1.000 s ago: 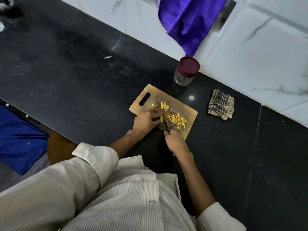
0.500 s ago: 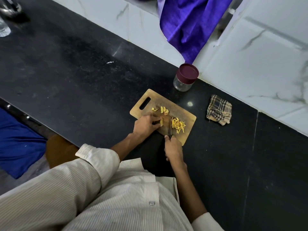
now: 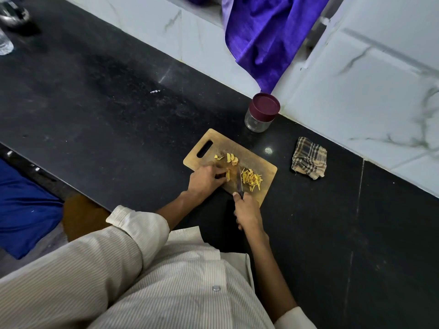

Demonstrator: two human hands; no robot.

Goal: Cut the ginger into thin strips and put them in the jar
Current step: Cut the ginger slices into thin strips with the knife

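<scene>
Slicing underway on the wooden cutting board [image 3: 259, 162]. Lidded jar [image 3: 261, 113] stands at 12 o'clock from it, apart. Left hand [image 3: 205, 180] pinches a ginger slice [image 3: 227, 175]; right hand [image 3: 247, 210] is wrapped round the knife [image 3: 240, 184]. Cut strips [image 3: 251, 179] at 3 o'clock of the blade. Advice: tuck fingertips, keep cuts narrow and parallel.

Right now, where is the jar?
The jar stands lidded at the back of the black counter, against the wall, just beyond the cutting board.
</scene>
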